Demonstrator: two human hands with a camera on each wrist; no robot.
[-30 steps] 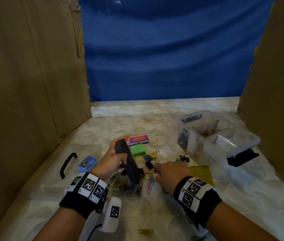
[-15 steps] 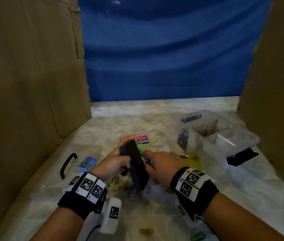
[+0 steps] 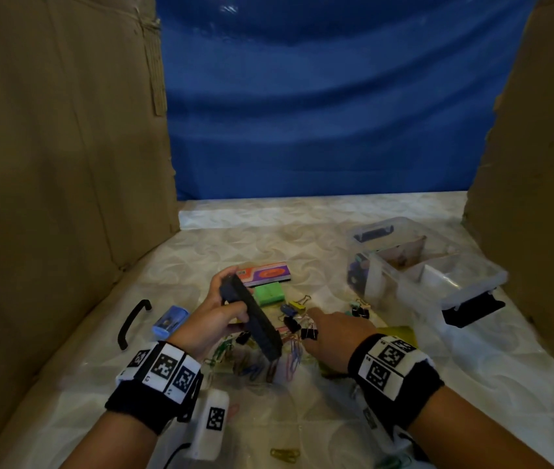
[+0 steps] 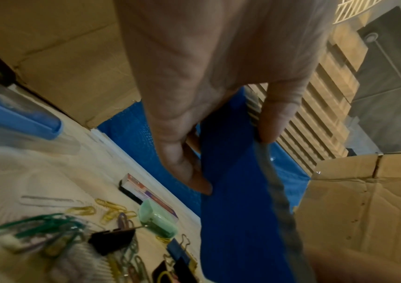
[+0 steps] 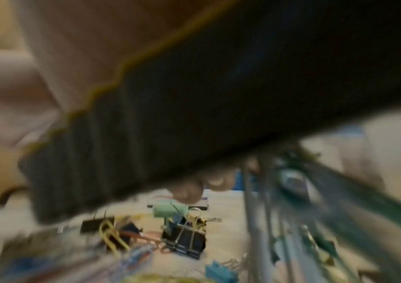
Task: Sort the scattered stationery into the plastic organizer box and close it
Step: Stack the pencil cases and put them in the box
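From the head camera, the left hand gripped a black stapler, tilted above the scattered paper clips. The right hand reached over the binder clips, forefinger extended; whether it held anything I could not tell. The clear organizer box stood open, far right. In the left wrist view, thumb and fingers clamped the stapler. The right wrist view was blurred; a black binder clip lay below.
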